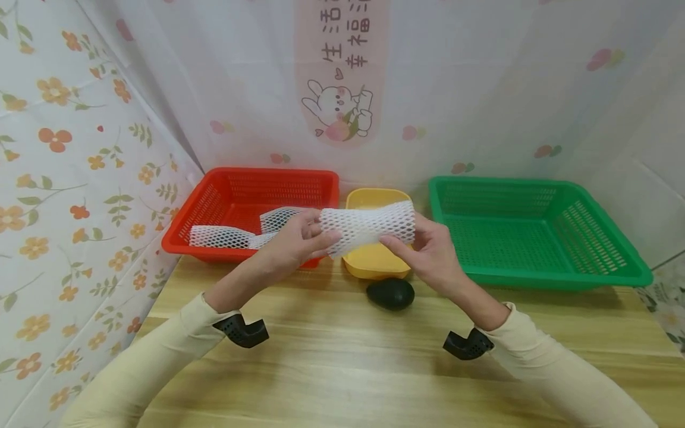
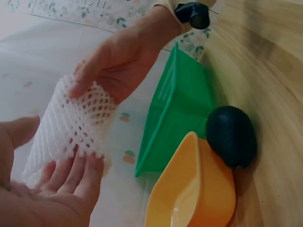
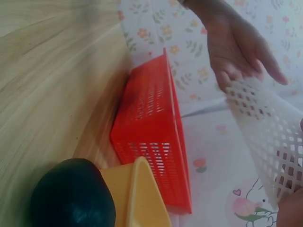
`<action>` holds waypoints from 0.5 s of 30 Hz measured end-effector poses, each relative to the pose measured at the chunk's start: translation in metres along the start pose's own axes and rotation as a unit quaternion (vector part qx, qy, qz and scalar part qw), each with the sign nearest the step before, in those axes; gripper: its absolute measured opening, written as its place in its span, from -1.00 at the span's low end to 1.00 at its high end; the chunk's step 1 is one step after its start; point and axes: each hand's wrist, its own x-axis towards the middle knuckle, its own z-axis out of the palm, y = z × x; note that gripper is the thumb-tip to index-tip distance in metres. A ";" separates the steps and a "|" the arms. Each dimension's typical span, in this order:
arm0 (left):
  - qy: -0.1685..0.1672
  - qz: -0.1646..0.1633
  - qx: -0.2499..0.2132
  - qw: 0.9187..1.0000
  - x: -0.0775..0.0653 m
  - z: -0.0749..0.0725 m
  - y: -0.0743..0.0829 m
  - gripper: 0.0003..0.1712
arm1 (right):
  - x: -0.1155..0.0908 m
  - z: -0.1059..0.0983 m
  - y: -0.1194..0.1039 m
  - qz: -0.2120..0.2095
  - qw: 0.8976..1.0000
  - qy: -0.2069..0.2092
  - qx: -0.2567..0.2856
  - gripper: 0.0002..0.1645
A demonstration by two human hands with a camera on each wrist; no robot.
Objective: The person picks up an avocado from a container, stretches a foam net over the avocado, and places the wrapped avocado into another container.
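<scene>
A white foam net sleeve (image 1: 369, 226) is held up level between both hands, above the yellow bin. At its left end is the left hand (image 1: 291, 241); its fingers (image 2: 87, 177) touch the mesh, while the thumb stands apart from it in both wrist views. My right hand (image 1: 430, 252) pinches the other end, thumb on the near side; its remaining fingers are partly hidden by the net. A dark avocado (image 1: 390, 294) lies on the table below, in front of the yellow bin (image 1: 377, 261), touched by neither hand.
A red basket (image 1: 246, 172) at the back left holds more white foam nets (image 1: 222, 236). To the right stands a green basket (image 1: 540, 279). Patterned cloth (image 1: 241, 89) hangs behind and at the left. All of it rests on a wooden table (image 1: 342, 368).
</scene>
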 end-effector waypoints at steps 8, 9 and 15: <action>-0.096 0.110 0.078 0.986 0.002 0.007 -0.004 -0.40 | -0.006 0.002 0.003 -0.005 0.999 -0.049 -0.002 -0.59; -0.098 0.119 0.075 0.985 0.003 0.008 -0.004 -0.38 | -0.006 0.003 0.003 -0.009 0.999 -0.054 0.003 -0.59; -0.087 0.129 0.064 0.986 0.006 0.007 -0.003 -0.18 | -0.010 0.003 0.007 -0.013 0.993 -0.119 0.012 -0.61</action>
